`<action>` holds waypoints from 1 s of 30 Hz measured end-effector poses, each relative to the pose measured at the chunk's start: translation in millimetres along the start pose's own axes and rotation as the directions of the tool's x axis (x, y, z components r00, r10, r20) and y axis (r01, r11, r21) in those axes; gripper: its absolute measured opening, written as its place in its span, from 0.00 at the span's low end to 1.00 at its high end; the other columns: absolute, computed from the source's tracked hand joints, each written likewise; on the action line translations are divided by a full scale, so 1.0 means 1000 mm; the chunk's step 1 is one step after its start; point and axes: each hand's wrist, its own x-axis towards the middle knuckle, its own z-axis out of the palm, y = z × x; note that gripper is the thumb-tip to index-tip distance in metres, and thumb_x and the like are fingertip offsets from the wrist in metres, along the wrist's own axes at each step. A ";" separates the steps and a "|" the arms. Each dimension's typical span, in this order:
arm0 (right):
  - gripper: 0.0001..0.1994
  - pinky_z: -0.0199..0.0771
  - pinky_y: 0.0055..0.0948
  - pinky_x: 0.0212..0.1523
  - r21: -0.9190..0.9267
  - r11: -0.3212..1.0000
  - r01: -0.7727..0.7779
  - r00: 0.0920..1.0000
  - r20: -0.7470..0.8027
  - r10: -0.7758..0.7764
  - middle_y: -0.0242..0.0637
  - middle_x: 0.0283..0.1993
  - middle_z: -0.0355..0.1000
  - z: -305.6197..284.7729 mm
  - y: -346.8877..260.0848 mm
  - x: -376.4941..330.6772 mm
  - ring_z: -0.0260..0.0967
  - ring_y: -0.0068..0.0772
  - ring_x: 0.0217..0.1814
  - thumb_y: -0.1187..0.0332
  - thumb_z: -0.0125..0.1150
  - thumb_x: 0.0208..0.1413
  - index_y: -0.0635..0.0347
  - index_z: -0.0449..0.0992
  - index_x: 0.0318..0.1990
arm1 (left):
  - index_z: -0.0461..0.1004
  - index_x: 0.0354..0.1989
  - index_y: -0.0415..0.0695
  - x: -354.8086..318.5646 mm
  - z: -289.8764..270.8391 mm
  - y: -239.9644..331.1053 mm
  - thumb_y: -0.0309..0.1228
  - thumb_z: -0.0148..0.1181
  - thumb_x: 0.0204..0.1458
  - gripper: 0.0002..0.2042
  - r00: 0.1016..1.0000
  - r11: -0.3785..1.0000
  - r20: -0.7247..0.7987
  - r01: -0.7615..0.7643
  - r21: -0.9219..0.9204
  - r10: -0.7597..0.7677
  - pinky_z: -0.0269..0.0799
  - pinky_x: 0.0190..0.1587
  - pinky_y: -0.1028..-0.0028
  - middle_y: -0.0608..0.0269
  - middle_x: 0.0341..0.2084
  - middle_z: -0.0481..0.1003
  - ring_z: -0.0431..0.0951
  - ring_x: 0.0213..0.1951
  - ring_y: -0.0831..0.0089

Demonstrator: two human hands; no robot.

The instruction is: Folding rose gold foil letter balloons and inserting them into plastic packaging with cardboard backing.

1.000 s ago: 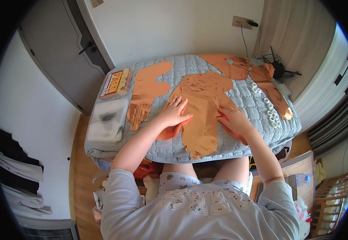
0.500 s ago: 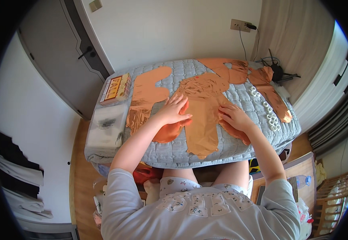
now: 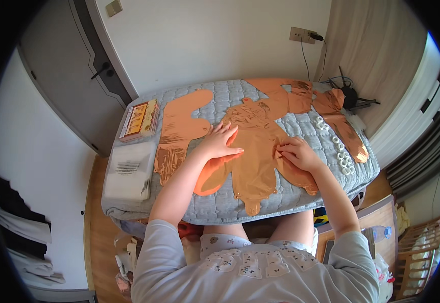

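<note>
The landmark was the middle foil piece [image 3: 253,164], a flat, crinkled, copper-coloured sheet with rounded lobes, which lay on a grey quilted bed [image 3: 211,208] in front of the person. The left hand [image 3: 221,143] rested at its left side, palm down, fingers spread and thumb extended across its edge. The right hand [image 3: 298,153] lay at its right side with the fingers bent inward and the fingertips at the foil; whether they pinched it could not be told. Left of the middle foil piece lay a second copper foil piece [image 3: 182,123], and farther left of it a colourful box [image 3: 138,119] and a clear plastic packet [image 3: 128,177]. Right of the middle foil piece were small white rings [image 3: 341,156] and, beyond these, another copper foil strip [image 3: 342,126].
</note>
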 end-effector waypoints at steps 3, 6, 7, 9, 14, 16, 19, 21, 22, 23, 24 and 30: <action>0.13 0.64 0.40 0.62 0.006 1.000 -0.004 1.000 -0.002 0.004 0.38 0.55 0.77 -0.001 -0.002 0.003 0.70 0.45 0.58 0.67 0.60 0.61 0.56 0.84 0.50 | 0.51 0.78 0.49 0.000 -0.001 -0.007 0.68 0.60 0.50 0.52 0.999 0.999 0.040 -0.012 0.033 0.011 0.29 0.78 0.49 0.49 0.78 0.46 0.38 0.80 0.53; 0.13 0.62 0.40 0.63 -0.018 0.999 -0.033 0.999 -0.017 0.032 0.36 0.55 0.77 -0.001 0.001 -0.001 0.69 0.43 0.58 0.65 0.59 0.62 0.53 0.85 0.50 | 0.50 0.78 0.45 -0.001 -0.001 -0.001 0.68 0.60 0.51 0.53 0.999 1.000 0.022 -0.029 0.007 0.029 0.29 0.78 0.49 0.48 0.78 0.48 0.39 0.80 0.54; 0.13 0.62 0.40 0.63 -0.014 0.999 -0.033 0.999 -0.015 0.033 0.36 0.55 0.77 0.000 0.001 0.000 0.69 0.43 0.58 0.65 0.59 0.62 0.53 0.85 0.50 | 0.50 0.78 0.45 -0.003 0.001 -0.003 0.68 0.60 0.51 0.53 0.999 1.000 0.025 -0.026 0.005 0.026 0.29 0.78 0.49 0.48 0.78 0.48 0.39 0.80 0.54; 0.13 0.61 0.40 0.63 -0.017 0.999 -0.046 0.999 -0.010 0.046 0.35 0.55 0.76 0.000 -0.001 0.002 0.69 0.43 0.58 0.65 0.59 0.62 0.52 0.85 0.50 | 0.50 0.77 0.39 -0.005 0.004 -0.006 0.63 0.62 0.53 0.52 0.998 0.999 -0.045 -0.033 0.036 0.035 0.32 0.78 0.50 0.47 0.78 0.48 0.41 0.79 0.53; 0.14 0.60 0.40 0.64 -0.039 0.998 -0.046 0.999 -0.006 0.046 0.35 0.57 0.75 0.001 0.001 -0.001 0.68 0.42 0.59 0.65 0.58 0.62 0.51 0.85 0.51 | 0.49 0.77 0.36 -0.003 0.003 -0.004 0.62 0.61 0.55 0.51 0.999 0.998 -0.033 -0.019 0.060 0.021 0.34 0.78 0.50 0.47 0.77 0.49 0.43 0.79 0.52; 0.14 0.59 0.40 0.65 -0.043 0.998 -0.045 0.999 -0.014 0.044 0.35 0.57 0.75 0.001 0.001 -0.001 0.67 0.42 0.59 0.65 0.57 0.62 0.51 0.85 0.52 | 0.50 0.77 0.36 0.000 0.003 -0.006 0.62 0.60 0.55 0.51 0.999 0.998 -0.026 -0.021 0.060 0.023 0.35 0.78 0.50 0.47 0.77 0.49 0.43 0.79 0.52; 0.15 0.59 0.40 0.65 -0.040 0.998 -0.047 0.999 -0.007 0.047 0.35 0.58 0.75 0.001 -0.001 0.000 0.67 0.42 0.59 0.65 0.56 0.63 0.51 0.84 0.52 | 0.50 0.77 0.36 0.003 0.005 -0.012 0.62 0.60 0.55 0.51 0.996 0.999 -0.080 -0.046 0.015 0.047 0.38 0.78 0.49 0.46 0.77 0.49 0.45 0.79 0.51; 0.15 0.58 0.40 0.65 -0.029 0.998 -0.054 0.998 0.008 0.054 0.34 0.59 0.75 0.002 -0.002 0.003 0.67 0.41 0.60 0.65 0.56 0.63 0.51 0.84 0.53 | 0.50 0.76 0.36 0.002 0.007 -0.024 0.61 0.60 0.56 0.50 0.990 0.995 -0.137 -0.048 -0.092 0.035 0.40 0.77 0.50 0.45 0.77 0.50 0.46 0.78 0.50; 0.15 0.58 0.40 0.65 -0.032 0.998 -0.060 0.998 0.006 0.060 0.34 0.59 0.75 0.001 -0.001 0.001 0.67 0.41 0.60 0.65 0.56 0.63 0.51 0.84 0.53 | 0.50 0.76 0.36 0.001 0.004 -0.021 0.61 0.60 0.56 0.50 0.990 0.994 -0.135 -0.054 -0.094 0.041 0.40 0.77 0.50 0.45 0.77 0.50 0.46 0.78 0.50; 0.15 0.58 0.40 0.66 -0.033 0.997 -0.066 0.998 0.006 0.066 0.34 0.59 0.75 0.000 -0.001 0.000 0.67 0.41 0.60 0.65 0.56 0.64 0.51 0.84 0.53 | 0.49 0.77 0.36 -0.001 0.001 -0.019 0.63 0.58 0.56 0.51 0.998 0.997 -0.061 -0.019 -0.069 0.015 0.39 0.78 0.51 0.45 0.77 0.49 0.44 0.79 0.52; 0.15 0.58 0.40 0.66 -0.034 0.997 -0.071 0.997 0.006 0.072 0.34 0.60 0.75 0.000 0.000 -0.001 0.67 0.42 0.60 0.65 0.56 0.64 0.51 0.84 0.53 | 0.47 0.77 0.36 -0.004 -0.002 -0.017 0.65 0.56 0.56 0.52 1.000 0.999 0.013 0.015 -0.042 -0.015 0.37 0.78 0.53 0.46 0.77 0.49 0.43 0.79 0.54; 0.15 0.57 0.40 0.67 -0.022 0.996 -0.083 0.997 0.007 0.083 0.35 0.62 0.74 -0.001 -0.003 0.000 0.66 0.42 0.62 0.65 0.57 0.64 0.51 0.83 0.55 | 0.46 0.78 0.37 -0.026 -0.024 -0.005 0.63 0.60 0.55 0.52 1.000 1.000 0.016 -0.004 -0.031 0.004 0.35 0.79 0.52 0.44 0.77 0.49 0.45 0.79 0.55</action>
